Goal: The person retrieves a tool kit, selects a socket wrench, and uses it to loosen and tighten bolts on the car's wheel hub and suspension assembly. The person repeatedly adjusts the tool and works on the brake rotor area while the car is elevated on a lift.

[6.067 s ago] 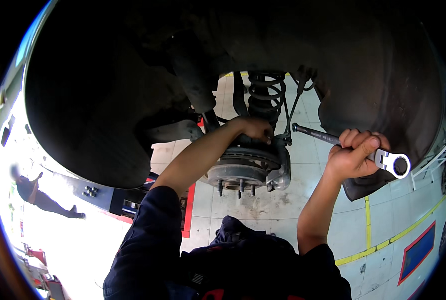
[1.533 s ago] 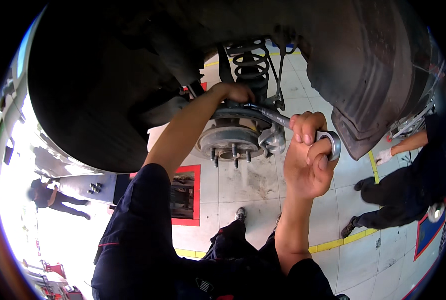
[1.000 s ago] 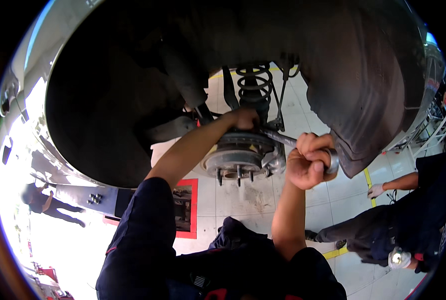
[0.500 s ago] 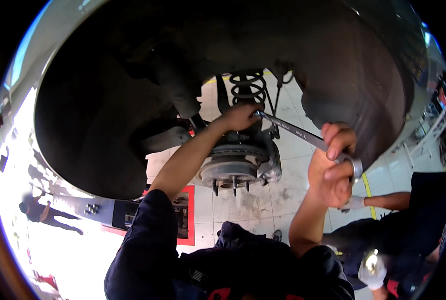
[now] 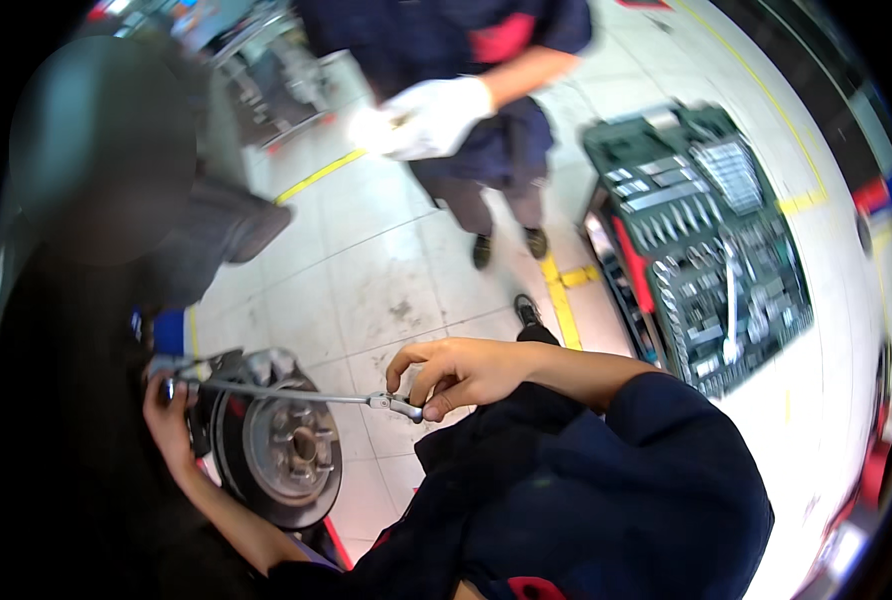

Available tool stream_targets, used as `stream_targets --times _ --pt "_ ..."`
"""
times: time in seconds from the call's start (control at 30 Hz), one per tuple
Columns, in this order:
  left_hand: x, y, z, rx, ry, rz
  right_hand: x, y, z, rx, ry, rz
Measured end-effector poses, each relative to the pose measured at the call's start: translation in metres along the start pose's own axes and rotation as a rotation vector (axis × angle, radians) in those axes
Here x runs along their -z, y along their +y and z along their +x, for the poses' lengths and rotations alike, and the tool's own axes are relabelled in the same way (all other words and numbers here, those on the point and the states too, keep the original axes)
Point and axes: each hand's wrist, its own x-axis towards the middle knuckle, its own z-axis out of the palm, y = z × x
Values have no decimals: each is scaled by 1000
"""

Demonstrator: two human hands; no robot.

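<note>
My right hand [image 5: 444, 382] is closed round the flex-head end of a long steel ratchet wrench [image 5: 301, 394], with its fingers curled over the head. My left hand [image 5: 169, 420] grips at the wrench's other end, up against the dark suspension parts beside the brake disc [image 5: 223, 440]. The hub with wheel studs [image 5: 286, 450] faces out just below the wrench shaft. What the far tip of the wrench sits on is too small to tell. The dark wheel arch [image 5: 86, 300] fills the left of the view.
A co-worker in dark clothing [image 5: 386, 35] stands ahead, a white-gloved hand [image 5: 431, 115] raised. An open green tool case [image 5: 663, 165] with wrenches and sockets is on the right. A metal cart [image 5: 281, 85] stands behind the arch. Yellow lines [image 5: 563, 320] mark the tiled floor [image 5: 386, 270].
The view has swung sharply right, bringing the co-worker to the top and the tool case into sight. Both my hands remain on the wrench, whose shaft now lies more nearly crosswise in view.
</note>
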Motion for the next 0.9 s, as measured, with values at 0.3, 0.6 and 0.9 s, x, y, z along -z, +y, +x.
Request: stream_targets --times 0.3,0.6,0.9 --pt "-204 166 -104 -85 -634 7 -15 27 -161 -444 272 -63" --pt "-578 254 -208 -345 -1039 -614 -18 -25 -377 -570 1455 -756" --pt "-746 285 -406 -494 -1157 276 38 -13 -561 -1249 1852 -886"
